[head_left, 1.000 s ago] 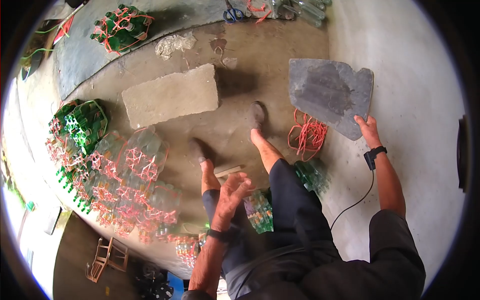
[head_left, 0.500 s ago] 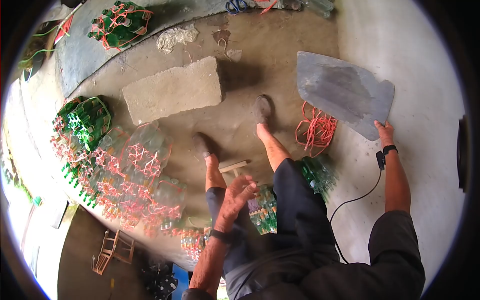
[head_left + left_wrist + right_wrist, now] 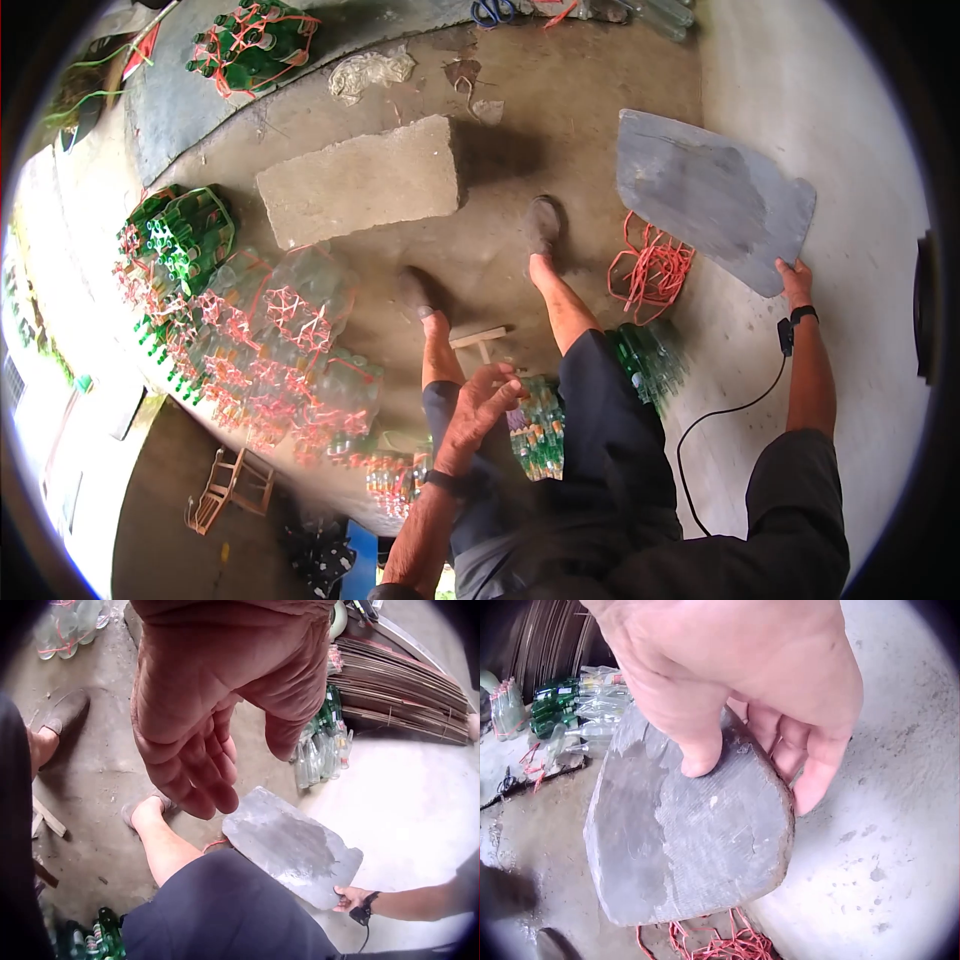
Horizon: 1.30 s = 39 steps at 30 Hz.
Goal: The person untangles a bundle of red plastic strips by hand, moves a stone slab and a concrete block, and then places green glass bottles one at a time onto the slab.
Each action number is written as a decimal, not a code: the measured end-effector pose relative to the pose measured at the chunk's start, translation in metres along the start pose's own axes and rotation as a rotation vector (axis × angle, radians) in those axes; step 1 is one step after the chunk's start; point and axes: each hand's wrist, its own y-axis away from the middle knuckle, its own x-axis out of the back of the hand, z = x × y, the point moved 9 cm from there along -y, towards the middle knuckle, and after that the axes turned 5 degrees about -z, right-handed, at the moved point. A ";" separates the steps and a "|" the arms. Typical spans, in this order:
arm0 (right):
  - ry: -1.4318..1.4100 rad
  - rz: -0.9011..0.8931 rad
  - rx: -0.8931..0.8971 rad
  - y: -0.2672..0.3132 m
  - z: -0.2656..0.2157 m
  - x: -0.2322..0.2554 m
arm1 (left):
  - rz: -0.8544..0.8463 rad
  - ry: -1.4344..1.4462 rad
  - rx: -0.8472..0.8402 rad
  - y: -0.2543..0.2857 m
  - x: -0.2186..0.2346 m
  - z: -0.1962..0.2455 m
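Note:
My right hand [image 3: 796,283] grips a flat grey stone slab [image 3: 715,195] by its near right corner, out to the right of my legs. In the right wrist view the thumb [image 3: 701,754] presses on the slab's face, and the fingers wrap behind its rough edge. A darker, damp-looking patch marks the slab's middle. My left hand [image 3: 480,410] hangs in front of my left thigh, its fingers loosely bent around nothing. The left wrist view shows that hand [image 3: 217,690] from the palm side.
A pale rectangular block [image 3: 360,180] lies ahead of my feet. Tangled red twine [image 3: 655,270] is on the floor beside the slab. Tied bundles of clear bottles [image 3: 290,340] and green bottles [image 3: 190,235] stand at left. A small wooden stool [image 3: 480,338] sits between my legs.
My right hand has moved right with the slab, whose far edge now slants down toward the right. The left hand stays relaxed. The head view has shifted slightly.

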 end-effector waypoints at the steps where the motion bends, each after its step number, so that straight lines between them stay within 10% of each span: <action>1: 0.015 0.010 -0.044 0.003 0.002 0.001 | 0.009 0.006 0.001 0.001 -0.001 0.003; 11: -0.024 -0.029 0.027 -0.061 0.078 0.025 | 0.012 0.006 0.030 -0.008 -0.002 -0.006; 16: 0.133 0.077 -0.235 -0.026 0.063 0.024 | -0.025 0.040 0.004 -0.014 -0.008 -0.009; 39: 0.143 0.073 -0.194 -0.014 0.036 0.015 | -0.002 -0.017 0.099 -0.020 -0.013 -0.024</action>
